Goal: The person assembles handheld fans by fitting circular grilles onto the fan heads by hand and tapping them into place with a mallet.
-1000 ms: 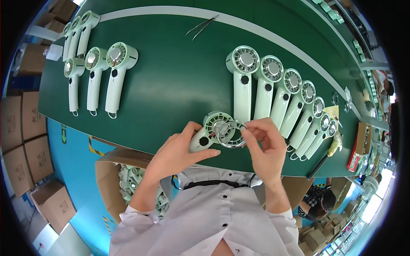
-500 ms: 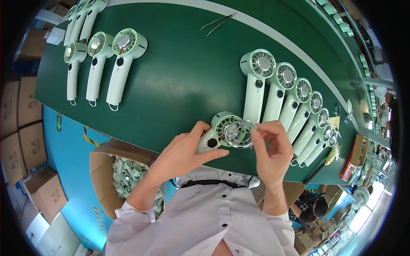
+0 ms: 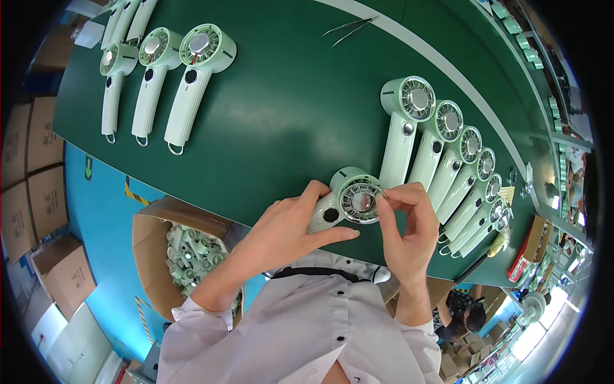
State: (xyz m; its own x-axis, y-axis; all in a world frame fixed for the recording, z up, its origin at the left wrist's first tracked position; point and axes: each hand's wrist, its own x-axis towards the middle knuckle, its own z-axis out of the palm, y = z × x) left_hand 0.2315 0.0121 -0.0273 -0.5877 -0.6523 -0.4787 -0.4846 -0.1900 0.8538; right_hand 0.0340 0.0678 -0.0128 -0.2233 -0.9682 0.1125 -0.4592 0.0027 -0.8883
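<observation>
A pale green handheld fan [image 3: 345, 176] lies tilted at the near edge of the green table [image 3: 281, 121]. My left hand [image 3: 284, 224] is wrapped round its handle, with the thumb stretched along the near side. Over the fan's round face sits a clear fan cover with a shiny ring [image 3: 364, 219]. The fingers and thumb of my right hand [image 3: 409, 224] pinch that cover at its right rim. Whether the cover is fully seated cannot be made out. Just beyond my right hand stretches a slanting row of similar fans [image 3: 395, 147], their faces ringed with silver.
More handheld fans [image 3: 189, 105] lie at the far left, without the silver ring. Tweezers [image 3: 350, 29] rest near the far edge. A cardboard box [image 3: 150, 259] of green parts stands below the table at left. A tool with a black shaft [image 3: 472, 269] lies at the right edge.
The clear cover, held tilted off the fan's right side before, now lies over its face. Both hands and the fan appear slightly further right, and the whole view has shifted.
</observation>
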